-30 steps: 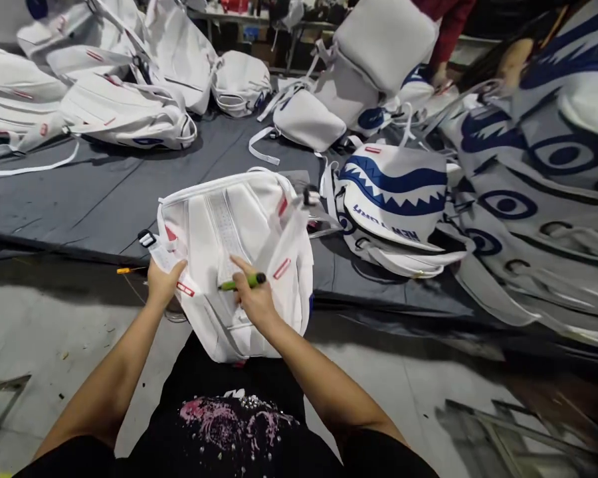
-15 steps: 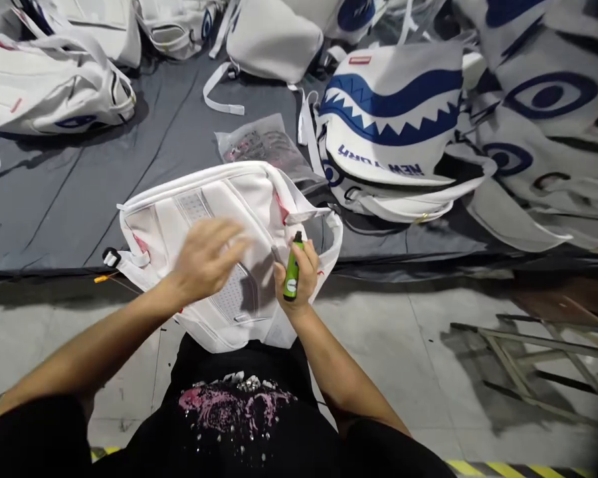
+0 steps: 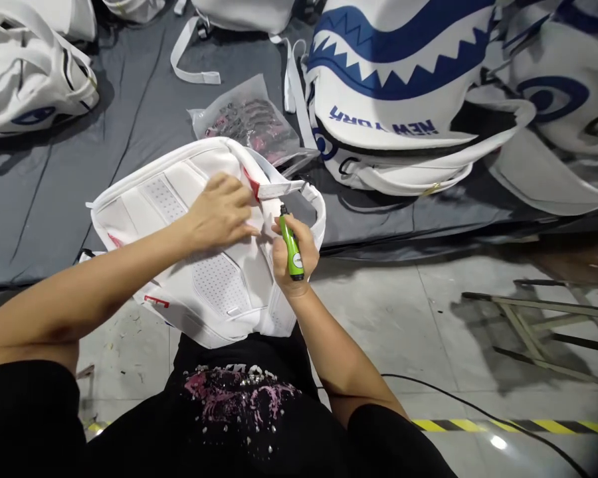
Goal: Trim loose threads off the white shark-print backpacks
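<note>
1. One bag (image 3: 216, 282) is held between the table (image 3: 139, 73) and the shirt (image 3: 229, 431), probably so that its back is kept facing up.
2. One pen (image 3: 292, 249) is grasped in the right hand (image 3: 307, 251).
3. The left hand (image 3: 222, 212) is laid on the bag, seemingly for steadying; whether fabric is pinched by its bent fingers cannot be told.
4. One pouch (image 3: 256, 123) is placed beyond the bag.

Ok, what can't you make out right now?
Head view:
Front of the held backpack: hidden, facing away from the camera.
Backpack surface under the left hand: covered by that hand.
Print on the green marker: too small to read.
Contents of the plastic bag: blurred by cloudy film.
White bag, far left: cut by picture edge.
</note>
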Tool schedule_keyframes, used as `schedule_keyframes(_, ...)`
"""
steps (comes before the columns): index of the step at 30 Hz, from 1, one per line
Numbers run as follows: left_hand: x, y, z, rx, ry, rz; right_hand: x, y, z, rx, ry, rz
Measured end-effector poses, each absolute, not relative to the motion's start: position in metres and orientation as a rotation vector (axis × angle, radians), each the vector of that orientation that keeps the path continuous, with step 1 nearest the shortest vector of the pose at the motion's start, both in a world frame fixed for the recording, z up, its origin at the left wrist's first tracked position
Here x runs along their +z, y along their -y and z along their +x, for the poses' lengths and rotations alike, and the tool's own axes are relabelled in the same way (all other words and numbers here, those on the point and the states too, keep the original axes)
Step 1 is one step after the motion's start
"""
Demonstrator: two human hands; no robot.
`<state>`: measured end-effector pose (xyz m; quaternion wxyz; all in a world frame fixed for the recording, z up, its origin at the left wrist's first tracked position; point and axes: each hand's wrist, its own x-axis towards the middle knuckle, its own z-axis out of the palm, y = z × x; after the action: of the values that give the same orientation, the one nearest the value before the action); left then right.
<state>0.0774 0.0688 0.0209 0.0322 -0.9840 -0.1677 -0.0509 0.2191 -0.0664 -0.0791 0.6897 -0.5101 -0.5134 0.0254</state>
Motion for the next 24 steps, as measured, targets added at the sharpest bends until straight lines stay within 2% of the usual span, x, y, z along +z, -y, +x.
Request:
schedule_keyframes(7,0.048,-0.114,0.024,-0.316,0.68,-2.93,-0.079,0.077,0.228,0.17,1.084,-1.215)
schedule_keyframes(10,0.033,-0.083,0.033,-0.437,0.758,-2.95,-0.071,0.082,0.228,0.114,1.147,-1.258)
schedule_keyframes(15,0.005,-0.023,0.057,-0.4,0.717,-3.086,-0.061,0.09,0.222,0.165,1.037,-1.294)
schedule_keyframes(24,-0.008,-0.027,0.048,-0.504,0.803,-3.278,-0.048,0.077,0.203,0.202,0.985,-1.403)
